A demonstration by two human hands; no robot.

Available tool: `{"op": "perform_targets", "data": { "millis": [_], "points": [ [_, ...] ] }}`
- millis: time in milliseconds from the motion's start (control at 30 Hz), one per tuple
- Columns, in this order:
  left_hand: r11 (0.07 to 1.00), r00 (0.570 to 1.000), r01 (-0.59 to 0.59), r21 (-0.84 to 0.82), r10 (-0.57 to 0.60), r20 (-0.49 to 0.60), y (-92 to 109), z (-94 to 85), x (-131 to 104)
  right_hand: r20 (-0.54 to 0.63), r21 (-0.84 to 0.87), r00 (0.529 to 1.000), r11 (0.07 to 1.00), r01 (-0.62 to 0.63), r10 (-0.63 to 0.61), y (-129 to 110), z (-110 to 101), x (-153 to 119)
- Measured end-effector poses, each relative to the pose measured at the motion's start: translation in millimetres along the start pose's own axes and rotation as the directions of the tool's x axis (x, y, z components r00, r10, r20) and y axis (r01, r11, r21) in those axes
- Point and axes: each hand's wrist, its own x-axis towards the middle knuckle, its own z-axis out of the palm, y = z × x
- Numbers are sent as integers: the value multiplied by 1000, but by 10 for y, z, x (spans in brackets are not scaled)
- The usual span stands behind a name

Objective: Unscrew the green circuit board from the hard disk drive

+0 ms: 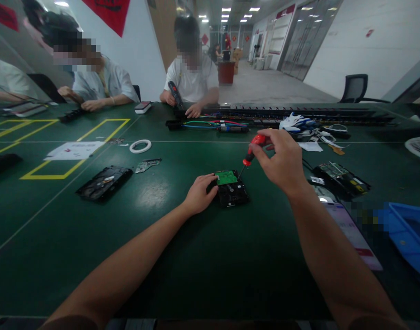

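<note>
A black hard disk drive (pixel 233 194) with a green circuit board (pixel 226 177) on its upper side lies flat on the table before me. My left hand (pixel 200 194) grips its left edge, thumb and fingers pressed against the side. In my right hand (pixel 281 156) is a red and black screwdriver (pixel 254 149), pinched by the handle and tilted. Its thin shaft slants down to the right edge of the green board; whether the tip sits in a screw is too small to tell.
Another black drive (pixel 105 182) and a loose circuit board (pixel 148 165) lie to the left, near a white tape roll (pixel 140 146). On the right are a further opened device (pixel 343 178), a phone (pixel 354 233) and a blue bin (pixel 409 233). Co-workers sit across the green table (pixel 182 266).
</note>
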Motion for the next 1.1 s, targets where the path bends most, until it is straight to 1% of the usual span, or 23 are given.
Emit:
{"op": "perform_targets", "data": {
  "millis": [100,267,400,500,700,833,1000,1100],
  "points": [
    [1000,1000,-2,-2,2,7,-6,3,-2,-12,7,1000,1000,1,-1,-5,5,1],
    [1000,1000,-6,-8,6,0,-19,9,-5,-33,57,997,996,-61,63,39,42,-7],
    [1000,1000,-8,-10,8,13,-12,1,-3,-28,8,1000,1000,2,-2,12,14,1],
    [1000,1000,-2,-10,2,11,4,-9,0,1,13,999,999,47,-47,-16,-6,6],
    [1000,1000,9,-7,-8,18,13,-13,-2,9,-11,1000,1000,29,-29,-11,-8,2],
    [1000,1000,16,-1,-16,9,10,-7,-8,21,46,998,998,50,-51,20,14,-1],
    [1000,1000,4,-5,-4,4,6,6,-11,55,70,998,997,-11,7,30,28,-7],
    [1000,1000,6,-12,-6,-7,7,15,-9,57,68,998,997,-20,16,10,15,-5]
  ]
}}
